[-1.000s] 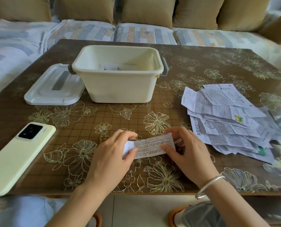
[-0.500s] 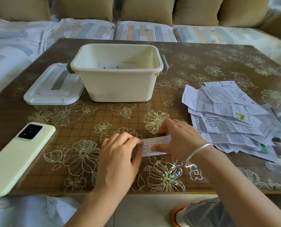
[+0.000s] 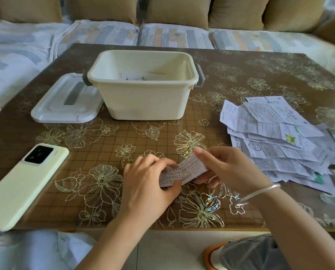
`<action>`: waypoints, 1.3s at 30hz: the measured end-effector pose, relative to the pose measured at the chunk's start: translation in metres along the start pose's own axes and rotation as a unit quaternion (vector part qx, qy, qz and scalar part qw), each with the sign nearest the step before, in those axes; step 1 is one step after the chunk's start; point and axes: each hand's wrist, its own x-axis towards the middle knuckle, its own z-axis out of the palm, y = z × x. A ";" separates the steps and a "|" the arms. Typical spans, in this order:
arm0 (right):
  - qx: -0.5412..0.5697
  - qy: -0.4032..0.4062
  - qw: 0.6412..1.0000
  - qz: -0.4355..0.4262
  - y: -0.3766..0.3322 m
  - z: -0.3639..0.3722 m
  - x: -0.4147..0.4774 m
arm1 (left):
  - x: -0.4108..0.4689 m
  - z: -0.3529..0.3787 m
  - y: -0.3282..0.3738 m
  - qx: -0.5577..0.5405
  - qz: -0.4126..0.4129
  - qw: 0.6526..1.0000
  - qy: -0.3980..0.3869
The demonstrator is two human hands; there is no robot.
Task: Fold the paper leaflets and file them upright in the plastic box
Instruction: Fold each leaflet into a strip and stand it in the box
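L hand point(image 3: 145, 184) and R hand point(image 3: 231, 170): both grips pinch one folded leaflet point(image 3: 184, 170) near worktop point(image 3: 123, 137) front edge, R end tilted up. Phone point(image 3: 24, 184) at L. Loose leaflet pile point(image 3: 279, 141) at R. Further back: plastic box point(image 3: 143, 98), open, paper inside; lid point(image 3: 65, 100) flat at its L side.

The person's forearms are bare right up to the lower edge of view. The left hand point(image 3: 143, 184) wears nothing. At the wrist of the right hand point(image 3: 231, 170) sits a slim silver bangle point(image 3: 260, 192), bright where light catches it, with what looks like a small twisted end on its lower side. Creased pale blue cloth point(image 3: 36, 250) shows low on the left and grey cloth point(image 3: 250, 254) low on the right. Whether either is clothing cannot be told.
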 end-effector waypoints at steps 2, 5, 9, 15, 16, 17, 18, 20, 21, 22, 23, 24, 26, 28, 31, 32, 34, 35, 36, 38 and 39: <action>0.079 0.013 0.996 -0.041 0.005 0.005 -0.009 | 0.000 0.000 -0.001 0.002 -0.001 1.000 -0.005; 0.020 0.041 0.988 -0.146 0.016 0.016 -0.019 | 0.000 -0.004 -0.002 -0.012 0.001 1.000 -0.024; -0.147 0.046 0.943 -0.294 0.031 0.031 -0.020 | 0.007 -0.015 -0.008 -0.063 -0.017 0.995 -0.079; -0.292 0.026 0.889 -0.350 0.041 0.041 -0.016 | 0.005 -0.036 -0.032 -0.168 -0.004 0.978 -0.123; -0.302 0.024 0.885 -0.354 0.041 0.041 -0.016 | 0.005 -0.039 -0.036 -0.179 0.005 0.977 -0.113; -0.308 0.022 0.881 -0.358 0.041 0.040 -0.016 | 0.004 -0.041 -0.039 -0.191 0.009 0.976 -0.103; -0.312 0.021 0.879 -0.360 0.041 0.040 -0.016 | 0.003 -0.043 -0.040 -0.193 0.017 0.977 -0.090; -0.320 0.021 0.875 -0.364 0.042 0.040 -0.016 | 0.001 -0.043 -0.041 -0.152 0.055 0.985 -0.059; -0.323 0.021 0.873 -0.366 0.042 0.040 -0.015 | 0.000 -0.042 -0.042 -0.122 0.075 0.988 -0.053; -0.325 0.021 0.871 -0.368 0.042 0.039 -0.015 | -0.001 -0.041 -0.043 -0.096 0.094 0.989 -0.054; -0.326 0.021 0.870 -0.369 0.043 0.039 -0.015 | -0.003 -0.040 -0.044 -0.076 0.110 0.989 -0.058; -0.327 0.022 0.869 -0.370 0.044 0.039 -0.014 | -0.004 -0.040 -0.047 -0.059 0.126 0.988 -0.061; -0.330 0.023 0.868 -0.369 0.044 0.039 -0.011 | -0.004 -0.043 -0.049 -0.036 0.156 0.985 -0.064; -0.317 0.032 0.876 -0.362 0.041 0.040 -0.006 | -0.002 -0.045 -0.049 -0.013 0.191 0.980 -0.056; -0.320 0.045 0.879 -0.350 0.027 0.041 0.002 | 0.003 -0.046 -0.045 0.046 0.283 0.957 -0.034; -0.339 0.050 0.872 -0.349 0.021 0.042 0.004 | 0.005 -0.046 -0.044 0.056 0.307 0.950 -0.027; -0.372 0.059 0.856 -0.354 0.011 0.043 0.008 | 0.011 -0.049 -0.043 0.050 0.320 0.946 -0.024; -0.376 0.062 0.853 -0.356 0.007 0.043 0.010 | 0.016 -0.052 -0.043 0.035 0.314 0.948 -0.028; -0.370 0.067 0.855 -0.357 0.001 0.042 0.013 | 0.022 -0.056 -0.043 0.016 0.303 0.952 -0.030; -0.347 0.087 0.863 -0.358 -0.010 0.037 0.019 | 0.035 -0.066 -0.041 -0.019 0.272 0.962 -0.026; -0.339 0.096 0.866 -0.356 -0.017 0.035 0.021 | 0.041 -0.069 -0.040 -0.036 0.258 0.965 -0.021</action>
